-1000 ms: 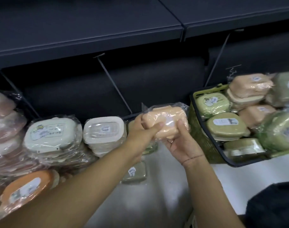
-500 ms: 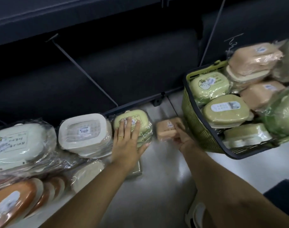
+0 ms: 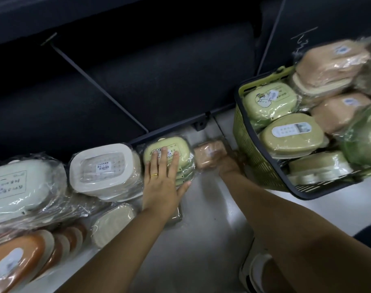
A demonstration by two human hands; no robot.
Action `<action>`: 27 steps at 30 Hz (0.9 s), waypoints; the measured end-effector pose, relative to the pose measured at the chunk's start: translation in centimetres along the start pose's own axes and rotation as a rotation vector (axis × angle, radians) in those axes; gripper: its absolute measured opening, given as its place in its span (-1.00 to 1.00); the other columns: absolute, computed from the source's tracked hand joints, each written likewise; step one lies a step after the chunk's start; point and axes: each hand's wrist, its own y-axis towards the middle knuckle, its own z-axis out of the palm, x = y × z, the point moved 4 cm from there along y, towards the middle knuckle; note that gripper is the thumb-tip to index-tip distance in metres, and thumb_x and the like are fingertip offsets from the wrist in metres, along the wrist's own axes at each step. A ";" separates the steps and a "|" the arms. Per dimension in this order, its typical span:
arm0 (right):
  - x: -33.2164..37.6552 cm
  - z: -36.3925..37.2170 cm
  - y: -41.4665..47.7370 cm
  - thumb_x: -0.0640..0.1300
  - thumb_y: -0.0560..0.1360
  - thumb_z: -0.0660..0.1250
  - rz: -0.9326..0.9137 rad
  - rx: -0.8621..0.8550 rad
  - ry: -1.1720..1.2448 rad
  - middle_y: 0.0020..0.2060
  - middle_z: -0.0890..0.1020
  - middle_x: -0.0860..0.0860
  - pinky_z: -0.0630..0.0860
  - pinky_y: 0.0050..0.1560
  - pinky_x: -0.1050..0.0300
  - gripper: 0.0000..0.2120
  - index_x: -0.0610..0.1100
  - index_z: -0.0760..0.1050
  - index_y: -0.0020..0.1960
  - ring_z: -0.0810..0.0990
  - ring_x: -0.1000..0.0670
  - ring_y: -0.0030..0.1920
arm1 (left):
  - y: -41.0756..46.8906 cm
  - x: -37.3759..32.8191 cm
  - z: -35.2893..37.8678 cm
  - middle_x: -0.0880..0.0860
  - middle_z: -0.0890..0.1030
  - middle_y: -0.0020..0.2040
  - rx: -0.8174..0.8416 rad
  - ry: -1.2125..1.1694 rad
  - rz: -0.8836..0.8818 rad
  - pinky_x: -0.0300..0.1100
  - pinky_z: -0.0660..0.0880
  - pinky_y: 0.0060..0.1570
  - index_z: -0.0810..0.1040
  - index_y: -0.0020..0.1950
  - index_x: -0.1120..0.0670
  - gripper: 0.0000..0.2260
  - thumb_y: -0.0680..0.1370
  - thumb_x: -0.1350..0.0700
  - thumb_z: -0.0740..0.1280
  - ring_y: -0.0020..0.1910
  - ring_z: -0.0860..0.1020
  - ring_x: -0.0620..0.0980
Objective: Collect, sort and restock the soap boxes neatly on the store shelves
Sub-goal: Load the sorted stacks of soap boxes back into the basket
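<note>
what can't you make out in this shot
All in the head view:
1. Right hand on the peach box: motion blur hides its grip.
2. White box label: print too small to read.
3. Flat box under the left hand: mostly covered by the wrist.
4. Basket: cut off by the right edge.
5. Orange boxes: cut off at the bottom-left corner.

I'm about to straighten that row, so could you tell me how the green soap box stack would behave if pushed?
The green soap box stack shows hard lidded shells, so it is probably stiff. Its glossy wrap looks slippery, so the boxes may slide over each other. The left hand rests flat on top, which suggests it could topple unsteadied.
</note>
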 end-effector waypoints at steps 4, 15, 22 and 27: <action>3.3 -3.1 -5.0 0.04 0.60 0.23 -0.261 0.090 -0.234 0.49 0.19 -0.21 0.19 0.42 -0.01 -0.40 -0.24 0.17 0.52 0.21 -0.21 0.47 | 0.6 -0.1 -2.1 0.07 -0.07 0.61 0.076 -0.120 -0.021 0.01 -0.19 0.52 -0.03 0.61 -0.05 -0.30 0.55 -0.37 -0.11 0.57 -0.14 0.12; 4.0 -28.9 -13.4 0.34 0.40 0.33 -0.458 0.215 -0.174 0.17 0.57 0.01 0.49 0.22 0.07 -0.38 -0.10 0.49 0.24 0.55 0.00 0.19 | 6.7 -11.2 -13.5 0.10 0.22 0.52 -0.130 -0.404 0.113 -0.02 0.05 0.47 0.20 0.55 0.10 -0.40 0.62 -0.24 0.07 0.50 0.14 0.11; -9.3 -37.8 -7.0 0.22 0.35 0.46 -0.127 -0.144 -0.196 0.28 0.49 -0.14 0.39 0.33 -0.02 -0.22 -0.09 0.32 0.44 0.48 -0.14 0.23 | 8.8 -22.1 -11.9 0.11 0.32 0.44 0.138 -0.373 0.242 -0.02 0.33 0.27 0.24 0.50 0.10 -0.40 0.61 -0.27 0.09 0.37 0.37 0.15; -10.5 -37.0 -5.7 0.12 0.39 0.47 -0.118 -0.095 -0.145 0.31 0.47 -0.13 0.41 0.32 -0.06 -0.24 -0.11 0.26 0.47 0.47 -0.16 0.27 | 9.8 -23.9 -10.4 0.16 0.41 0.38 0.220 -0.227 0.080 -0.02 0.30 0.27 0.22 0.42 0.13 -0.32 0.52 -0.32 0.27 0.33 0.42 0.16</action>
